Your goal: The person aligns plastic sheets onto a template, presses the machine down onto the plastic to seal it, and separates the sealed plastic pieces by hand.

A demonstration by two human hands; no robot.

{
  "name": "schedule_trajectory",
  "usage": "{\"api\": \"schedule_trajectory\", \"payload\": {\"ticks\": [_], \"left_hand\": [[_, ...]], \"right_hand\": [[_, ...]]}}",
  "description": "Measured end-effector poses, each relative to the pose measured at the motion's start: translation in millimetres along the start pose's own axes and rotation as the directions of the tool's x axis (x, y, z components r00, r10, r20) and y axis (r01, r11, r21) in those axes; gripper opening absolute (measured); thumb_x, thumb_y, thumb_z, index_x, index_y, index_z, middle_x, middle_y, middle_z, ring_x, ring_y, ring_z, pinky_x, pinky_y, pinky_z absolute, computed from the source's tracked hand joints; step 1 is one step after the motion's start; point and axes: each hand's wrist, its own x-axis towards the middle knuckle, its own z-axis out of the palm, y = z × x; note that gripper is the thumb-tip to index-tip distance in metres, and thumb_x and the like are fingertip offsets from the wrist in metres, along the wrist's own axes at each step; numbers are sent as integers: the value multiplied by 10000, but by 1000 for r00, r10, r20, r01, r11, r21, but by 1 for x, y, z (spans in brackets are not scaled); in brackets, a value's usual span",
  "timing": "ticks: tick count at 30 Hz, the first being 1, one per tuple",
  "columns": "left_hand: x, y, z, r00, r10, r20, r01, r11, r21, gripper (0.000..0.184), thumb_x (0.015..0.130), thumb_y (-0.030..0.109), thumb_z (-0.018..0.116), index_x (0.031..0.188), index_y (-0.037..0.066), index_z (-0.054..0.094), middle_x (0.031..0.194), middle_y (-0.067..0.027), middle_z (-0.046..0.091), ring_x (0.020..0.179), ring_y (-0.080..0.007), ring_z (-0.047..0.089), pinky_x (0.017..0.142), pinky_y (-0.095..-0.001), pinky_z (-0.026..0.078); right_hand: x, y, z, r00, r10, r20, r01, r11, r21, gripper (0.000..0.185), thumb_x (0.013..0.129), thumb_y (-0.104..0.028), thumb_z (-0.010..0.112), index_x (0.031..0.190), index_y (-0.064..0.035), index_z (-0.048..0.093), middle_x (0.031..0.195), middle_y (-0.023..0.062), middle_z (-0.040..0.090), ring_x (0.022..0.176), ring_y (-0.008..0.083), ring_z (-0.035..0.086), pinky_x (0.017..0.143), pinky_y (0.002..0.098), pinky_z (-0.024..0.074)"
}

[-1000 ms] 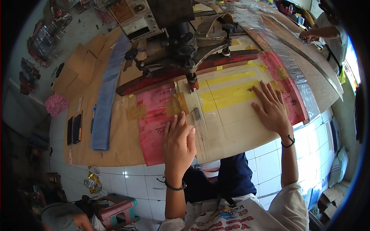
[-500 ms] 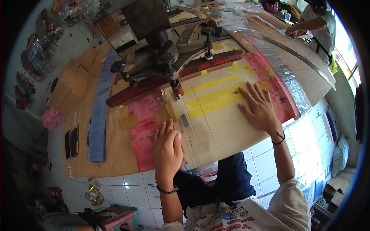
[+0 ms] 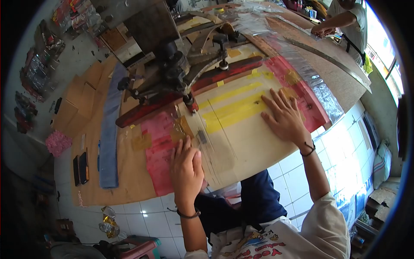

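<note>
My left hand (image 3: 187,170) rests with fingers extended at the border between a pink-red sheet (image 3: 158,155) and a cream board (image 3: 248,153). Its fingertips are just below a piece of brown tape (image 3: 183,126). Flat on the right part of the board lies my right hand (image 3: 282,115), fingers spread, beside the yellow tape strips (image 3: 235,113). Neither hand grasps anything. Beyond them, a dark metal machine (image 3: 174,62) with spreading arms carries a long red bar (image 3: 148,107) across the work. A small red-tipped post (image 3: 190,103) stands over the board.
A blue-grey strip (image 3: 108,151), black flat items (image 3: 80,168) and folded cardboard (image 3: 77,101) lie at left. Clear plastic (image 3: 319,82) and a long curved strip (image 3: 327,58) extend at right. Another person (image 3: 347,26) works at the far right. A stool (image 3: 140,249) stands below.
The camera view has shifted slightly, moving the machine and table a little left in the picture. Both hands stay in nearly the same places on the work.
</note>
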Motion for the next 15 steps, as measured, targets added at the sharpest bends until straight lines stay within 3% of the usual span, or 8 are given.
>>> {"api": "schedule_trajectory", "payload": {"ticks": [15], "left_hand": [[-4, 6, 3, 999, -5, -39, 5, 1000, -3, 208, 1030, 202, 530, 1008, 20, 629, 1394, -206, 615, 1343, -437, 514, 1157, -526, 368]], "right_hand": [[-2, 0, -5, 1000, 25, -9, -25, 1000, -4, 563, 1052, -446, 413, 1536, -160, 450, 1664, 172, 286, 1566, 337, 193, 1253, 578, 82]]}}
